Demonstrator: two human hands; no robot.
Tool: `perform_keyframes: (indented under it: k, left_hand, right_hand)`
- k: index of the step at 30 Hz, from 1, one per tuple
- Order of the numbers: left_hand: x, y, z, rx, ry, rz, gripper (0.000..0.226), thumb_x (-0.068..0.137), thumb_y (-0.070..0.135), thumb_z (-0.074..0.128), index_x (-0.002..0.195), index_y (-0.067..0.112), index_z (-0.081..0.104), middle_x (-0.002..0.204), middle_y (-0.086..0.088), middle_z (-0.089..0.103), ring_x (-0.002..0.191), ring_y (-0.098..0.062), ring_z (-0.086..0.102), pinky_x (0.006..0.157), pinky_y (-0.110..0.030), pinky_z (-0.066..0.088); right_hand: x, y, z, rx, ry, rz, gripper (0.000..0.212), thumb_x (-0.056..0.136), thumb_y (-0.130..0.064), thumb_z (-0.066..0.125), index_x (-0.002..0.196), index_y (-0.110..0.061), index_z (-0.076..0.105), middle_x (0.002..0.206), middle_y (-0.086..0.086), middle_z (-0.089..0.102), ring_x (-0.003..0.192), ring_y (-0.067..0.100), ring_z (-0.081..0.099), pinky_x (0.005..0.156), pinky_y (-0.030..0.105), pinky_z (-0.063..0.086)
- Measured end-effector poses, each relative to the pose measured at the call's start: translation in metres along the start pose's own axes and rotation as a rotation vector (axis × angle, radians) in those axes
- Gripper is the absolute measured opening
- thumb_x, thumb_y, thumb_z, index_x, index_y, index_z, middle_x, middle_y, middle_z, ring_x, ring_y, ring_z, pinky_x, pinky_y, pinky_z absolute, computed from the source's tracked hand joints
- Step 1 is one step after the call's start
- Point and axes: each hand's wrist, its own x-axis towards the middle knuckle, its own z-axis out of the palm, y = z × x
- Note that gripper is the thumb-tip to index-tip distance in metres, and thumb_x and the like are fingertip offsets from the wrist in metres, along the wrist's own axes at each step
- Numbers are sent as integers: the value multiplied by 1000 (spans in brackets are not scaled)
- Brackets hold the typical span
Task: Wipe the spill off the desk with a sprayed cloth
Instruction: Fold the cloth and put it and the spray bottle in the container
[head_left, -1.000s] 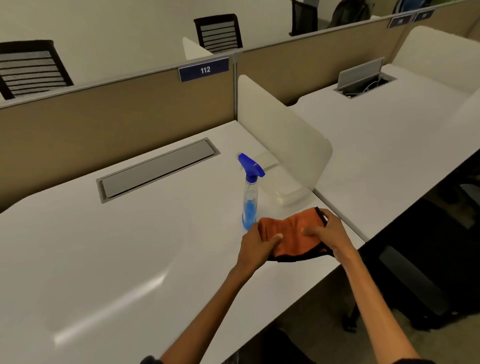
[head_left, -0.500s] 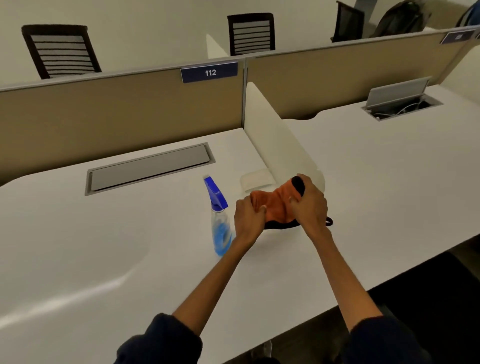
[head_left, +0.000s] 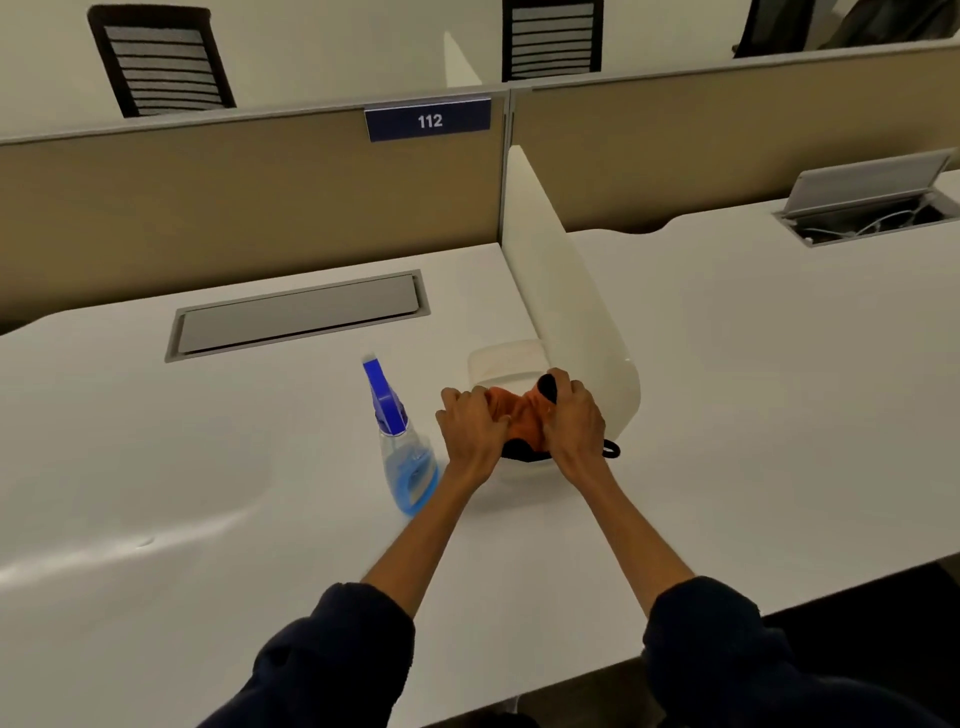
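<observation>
We had the orange cloth (head_left: 522, 415) with its black edge bunched up between our left hand (head_left: 475, 423) and right hand (head_left: 571, 415), both gripping it tight, just above the white desk (head_left: 208, 493) beside the blue spray bottle (head_left: 402, 452). Tan partition (head_left: 234, 208) behind, numbered 112.

Probably an office or study hall: partitioned white desks (head_left: 156, 467), numbered sign (head_left: 428, 120), mesh-backed chairs (head_left: 161, 60).

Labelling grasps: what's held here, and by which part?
The orange cloth, bunched between both hands: left hand grips its left side, right hand its right side. The spray bottle stands untouched on the desk.
</observation>
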Motion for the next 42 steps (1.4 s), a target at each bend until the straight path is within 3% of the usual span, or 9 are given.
perform_keyframes:
  k: [9, 15, 18, 22, 26, 29, 32, 37, 42]
  left_hand:
    - [-2, -9, 26, 251, 64, 119, 20, 90, 6, 49, 94, 4, 68, 111, -13, 57, 111, -30, 46, 82, -37, 39]
    - [-1, -8, 31, 59, 49, 108, 41, 82, 0, 55, 122, 6, 55, 136, -17, 43, 125, -30, 41, 93, -41, 47]
    - [2, -7, 33, -32, 42, 81, 52, 79, -4, 55, 129, 7, 47, 146, -18, 30, 128, -32, 38, 87, -44, 54]
    - [3, -9, 36, -75, 18, 62, 61, 78, -8, 54, 137, 4, 40, 149, -19, 25, 129, -33, 37, 82, -49, 57]
    - [3, -8, 37, -98, 29, 52, 64, 84, 0, 56, 143, 4, 34, 153, -20, 23, 134, -34, 36, 95, -48, 53]
    - [0, -8, 33, -93, 43, 63, 60, 95, 22, 56, 147, 4, 32, 155, -19, 27, 140, -33, 34, 110, -44, 42]
    - [-12, -12, 24, -142, 78, 96, 58, 97, 35, 49, 145, 6, 38, 154, -18, 34, 140, -31, 38, 112, -44, 40]
    - [-41, -23, 11, -154, 76, 167, 47, 98, 27, 53, 139, 6, 45, 147, -15, 46, 134, -27, 47, 111, -35, 42]
    - [-73, -42, -14, -228, 33, 115, 39, 98, 21, 55, 135, 9, 51, 135, -10, 59, 126, -23, 56, 111, -34, 43]
  right_hand:
    - [8, 7, 12, -120, -86, -45, 53, 87, 3, 54, 138, -10, 44, 114, 17, 59, 101, 30, 56, 84, 36, 46]
    - [8, 0, 14, -134, 30, -40, 50, 91, -9, 59, 140, -9, 45, 140, 16, 47, 127, 30, 45, 104, 39, 38]
    - [5, 0, 19, -142, 62, -78, 41, 90, -5, 56, 131, -8, 55, 128, 13, 59, 116, 28, 52, 94, 37, 43]
    - [6, 10, 26, -142, -48, -8, 42, 97, -5, 49, 138, -5, 46, 135, 15, 53, 120, 28, 48, 95, 35, 46]
    - [9, 10, 31, -146, -71, -8, 40, 95, -3, 52, 135, -4, 48, 132, 15, 55, 119, 27, 49, 96, 35, 47]
    - [9, 5, 31, -138, -51, 0, 37, 94, -5, 47, 131, -3, 52, 129, 16, 57, 116, 29, 51, 98, 37, 44]
    - [2, -1, 32, -70, -7, -33, 39, 91, -10, 51, 129, -1, 56, 130, 19, 56, 118, 34, 51, 100, 43, 40]
    - [-18, -26, 39, 127, 76, -66, 33, 94, -15, 52, 123, -4, 62, 126, 15, 60, 117, 30, 53, 97, 41, 40]
    - [-38, -48, 43, 238, 129, -127, 38, 99, -19, 36, 114, -1, 65, 113, 18, 67, 108, 32, 59, 95, 39, 45]
